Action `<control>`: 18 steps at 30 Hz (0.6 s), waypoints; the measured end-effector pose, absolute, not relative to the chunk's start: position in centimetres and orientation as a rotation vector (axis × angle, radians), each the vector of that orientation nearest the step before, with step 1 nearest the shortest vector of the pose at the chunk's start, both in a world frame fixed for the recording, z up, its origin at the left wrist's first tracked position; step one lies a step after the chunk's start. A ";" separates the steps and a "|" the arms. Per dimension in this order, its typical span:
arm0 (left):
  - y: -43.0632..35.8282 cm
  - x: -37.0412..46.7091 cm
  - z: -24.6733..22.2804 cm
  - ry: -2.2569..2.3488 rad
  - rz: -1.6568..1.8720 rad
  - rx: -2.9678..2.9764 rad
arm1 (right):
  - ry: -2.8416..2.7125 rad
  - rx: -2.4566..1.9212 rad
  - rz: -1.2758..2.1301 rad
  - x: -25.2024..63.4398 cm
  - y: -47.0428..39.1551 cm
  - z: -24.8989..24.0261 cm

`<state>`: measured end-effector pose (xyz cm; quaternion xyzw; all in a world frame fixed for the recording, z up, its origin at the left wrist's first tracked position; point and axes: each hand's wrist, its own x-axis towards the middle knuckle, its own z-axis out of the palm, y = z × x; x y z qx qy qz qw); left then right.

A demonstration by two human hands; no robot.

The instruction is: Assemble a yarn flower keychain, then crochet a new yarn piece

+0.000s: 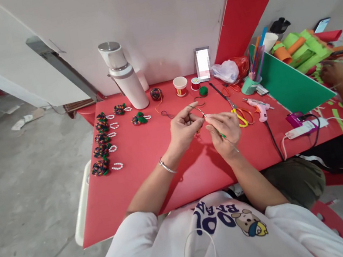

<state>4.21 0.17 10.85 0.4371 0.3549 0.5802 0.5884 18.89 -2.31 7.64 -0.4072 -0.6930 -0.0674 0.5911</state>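
Over the middle of the red table, my left hand (185, 127) pinches a small dark piece of yarn work, with a strand raised over its index finger. My right hand (225, 132) is closed around a thin crochet hook (222, 135) with a green grip, and the hook's tip meets the yarn at my left fingertips. A dark green ball of yarn (203, 91) lies just beyond my hands, and a multicoloured ball (156, 94) sits further left with a loose strand. Details of the yarn piece are too small to make out.
Yarn pieces with white bead loops (100, 167) line the table's (130, 197) left side. Behind stand a white flask (131, 87), a paper cup (180, 87) and a phone. Scissors (238, 116), a pink glue gun (262, 110) and a power strip (306, 127) lie right. Another person's hands work far right.
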 end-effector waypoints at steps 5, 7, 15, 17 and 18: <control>-0.4 3.7 11.1 0.772 1.261 0.899 | -1.636 -0.901 -0.184 19.1 -2.3 7.7; -0.9 3.2 11.2 0.743 1.193 0.866 | -1.669 -0.828 -0.121 19.7 -2.2 7.8; -2.9 1.6 10.8 0.793 1.002 0.887 | -1.876 -0.627 0.240 23.4 -3.3 9.3; -3.2 1.3 10.5 0.801 1.003 0.895 | -1.882 -0.651 0.321 24.1 -3.9 9.7; -3.4 1.2 10.4 0.803 1.003 0.899 | -1.870 -0.670 0.373 24.3 -4.1 9.8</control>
